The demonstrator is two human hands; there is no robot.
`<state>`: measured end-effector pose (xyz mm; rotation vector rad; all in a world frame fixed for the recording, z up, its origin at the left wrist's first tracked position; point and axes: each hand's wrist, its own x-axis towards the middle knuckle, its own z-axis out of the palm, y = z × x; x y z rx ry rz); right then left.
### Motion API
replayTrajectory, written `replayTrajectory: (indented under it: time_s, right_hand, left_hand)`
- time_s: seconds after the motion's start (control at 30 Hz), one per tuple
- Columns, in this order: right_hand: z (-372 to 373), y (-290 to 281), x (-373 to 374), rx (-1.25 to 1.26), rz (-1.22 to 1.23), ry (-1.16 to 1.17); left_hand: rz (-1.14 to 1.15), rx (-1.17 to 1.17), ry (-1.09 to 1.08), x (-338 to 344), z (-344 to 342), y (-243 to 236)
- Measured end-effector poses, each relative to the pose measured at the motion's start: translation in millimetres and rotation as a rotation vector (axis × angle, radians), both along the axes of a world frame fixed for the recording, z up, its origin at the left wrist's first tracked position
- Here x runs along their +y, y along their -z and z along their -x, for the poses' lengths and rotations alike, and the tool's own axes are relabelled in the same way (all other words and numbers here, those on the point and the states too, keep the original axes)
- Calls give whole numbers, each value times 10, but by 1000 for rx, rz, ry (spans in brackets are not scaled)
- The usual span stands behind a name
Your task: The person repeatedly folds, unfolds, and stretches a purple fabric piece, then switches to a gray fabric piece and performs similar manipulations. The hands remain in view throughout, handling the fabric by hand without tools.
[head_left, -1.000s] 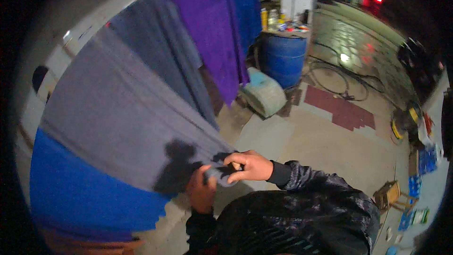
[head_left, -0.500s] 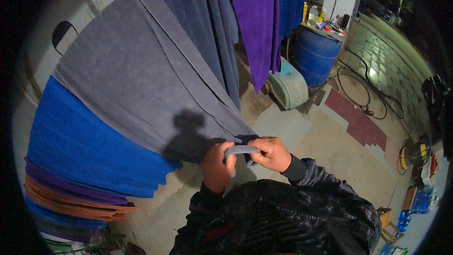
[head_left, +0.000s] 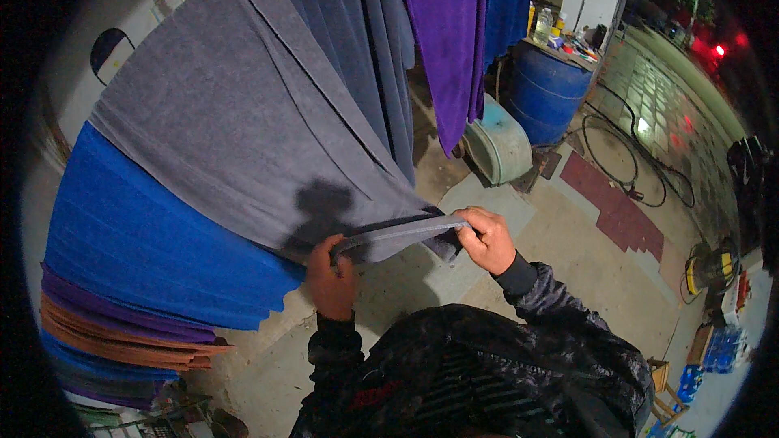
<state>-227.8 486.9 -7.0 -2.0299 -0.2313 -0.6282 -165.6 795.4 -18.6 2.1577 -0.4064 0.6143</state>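
A large grey towel (head_left: pixel 203 105) hangs in front of me, its lower edge pulled toward my body. My left hand (head_left: pixel 331 280) is closed on one end of the towel's stitched hem and is slightly blurred. My right hand (head_left: pixel 487 241) pinches the hem further right, thumb and fingers pressed together. Between both hands the hem runs nearly straight, with a folded corner drooping beside my right hand. The shadow of a head falls on the grey cloth. Left of it, a blue towel (head_left: pixel 170 235) hangs close by.
Purple and brown towels (head_left: pixel 122 324) hang at lower left. Dark grey (head_left: pixel 349 49) and purple towels (head_left: pixel 446 40) hang beyond. A blue barrel (head_left: pixel 548 93) with bottles on top, a pale green tub (head_left: pixel 503 146), a black hose (head_left: pixel 621 146) and maroon mats (head_left: pixel 613 207) stand or lie at right.
My hands have moved apart: the left one leftward, the right one up and rightward. The hem, bunched between them before, is now stretched out in a longer line.
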Motion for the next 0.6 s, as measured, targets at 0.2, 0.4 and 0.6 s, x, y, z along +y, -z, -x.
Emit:
replayTrajectory:
  time_s: [0.2,0.4,0.6]
  right_hand:
    - [-125,169,-40,-19,237,-29]
    - [-56,139,167,147,98,-336]
    - [17,78,433,110,-104,-418]
  left_hand:
    - [62,-34,51,-79,36,-66]
    - [34,42,289,-410,184,-183]
    - [-32,-22,413,-685,217,-247]
